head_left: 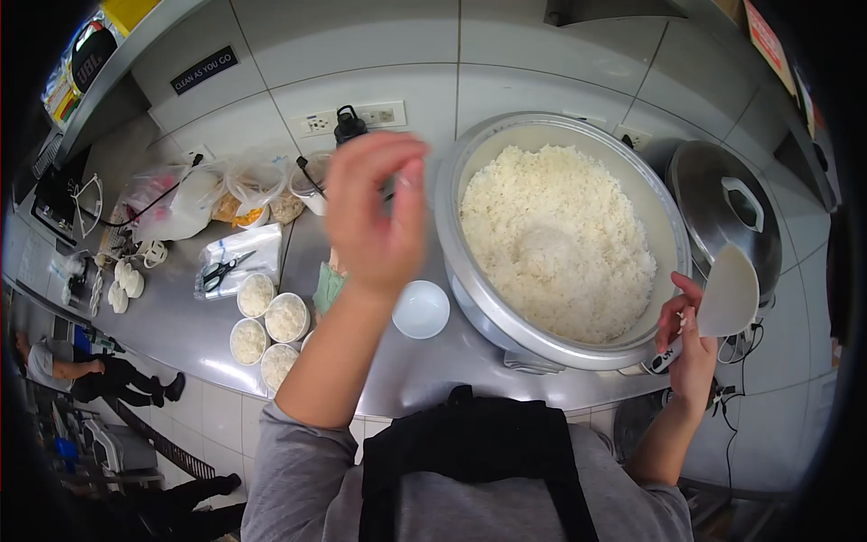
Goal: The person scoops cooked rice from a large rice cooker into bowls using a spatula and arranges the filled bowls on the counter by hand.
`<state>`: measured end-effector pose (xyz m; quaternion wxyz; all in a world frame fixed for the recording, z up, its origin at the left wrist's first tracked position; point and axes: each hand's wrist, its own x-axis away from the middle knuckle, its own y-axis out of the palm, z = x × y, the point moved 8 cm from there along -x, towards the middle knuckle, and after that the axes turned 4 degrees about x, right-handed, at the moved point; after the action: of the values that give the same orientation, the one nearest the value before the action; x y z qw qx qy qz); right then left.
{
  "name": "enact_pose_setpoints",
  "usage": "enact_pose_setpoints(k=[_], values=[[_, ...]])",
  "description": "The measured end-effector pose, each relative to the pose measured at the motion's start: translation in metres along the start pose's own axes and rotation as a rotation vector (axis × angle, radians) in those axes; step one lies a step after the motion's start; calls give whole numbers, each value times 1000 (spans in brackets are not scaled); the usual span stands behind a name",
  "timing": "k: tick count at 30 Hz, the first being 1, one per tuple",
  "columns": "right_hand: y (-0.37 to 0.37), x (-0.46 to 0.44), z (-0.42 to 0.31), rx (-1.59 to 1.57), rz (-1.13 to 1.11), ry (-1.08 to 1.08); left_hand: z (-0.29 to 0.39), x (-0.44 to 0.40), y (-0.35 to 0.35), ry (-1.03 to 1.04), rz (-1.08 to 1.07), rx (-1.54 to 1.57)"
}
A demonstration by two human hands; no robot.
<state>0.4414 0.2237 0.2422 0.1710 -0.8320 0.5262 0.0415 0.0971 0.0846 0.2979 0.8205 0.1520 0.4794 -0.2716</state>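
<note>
My right hand point(691, 348) grips a white rice paddle point(730, 294) by its handle, beside the right rim of a large metal rice pot point(452, 226). White cooked rice point(560, 244) fills much of the pot, with a hollow in its middle. My left hand point(379, 212) is raised over the counter, left of the pot. Its fingers are loosely bent, with a gap to the thumb and nothing visible between them. A pale, round bowl point(421, 310) sits below and right of that hand. Several cups of rice point(287, 317) stand to the left, one partly hidden by my forearm.
Scissors point(226, 271) lie on clear plastic bags point(248, 248). Food bags point(253, 185) and a black bottle point(349, 125) stand along the wall. A metal lid point(727, 217) leans right of the pot. A green cloth point(328, 287) is partly behind my arm. Another person point(108, 375) stands at far left.
</note>
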Motion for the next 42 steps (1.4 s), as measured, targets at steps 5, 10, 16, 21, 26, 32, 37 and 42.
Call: enact_pose_setpoints(k=[5,10,16,21,26,32,37,42], values=[[4,-1,-12,51,-36,-51,-35,50,114,-136,-1028,-177],[-15,10,-2,43,44,-4,-50,-32,50,-186,-538,-30],[-112,42,45,205,194,275,-230,74,-62,-528,-501,-608],[-183,66,141,1262,18,649,-222,154,-47,-892,-965,-963],[-127,41,209,1578,-264,681,-248,178,-40,-1090,-999,-928],[-83,7,258,1341,-462,107,-217,165,-45,-1028,-868,-934],[-88,-3,279,1281,-461,-29,-183,160,-73,-839,-556,-884],[-78,-4,244,1183,-573,35,-121,167,-104,-559,-106,-561]])
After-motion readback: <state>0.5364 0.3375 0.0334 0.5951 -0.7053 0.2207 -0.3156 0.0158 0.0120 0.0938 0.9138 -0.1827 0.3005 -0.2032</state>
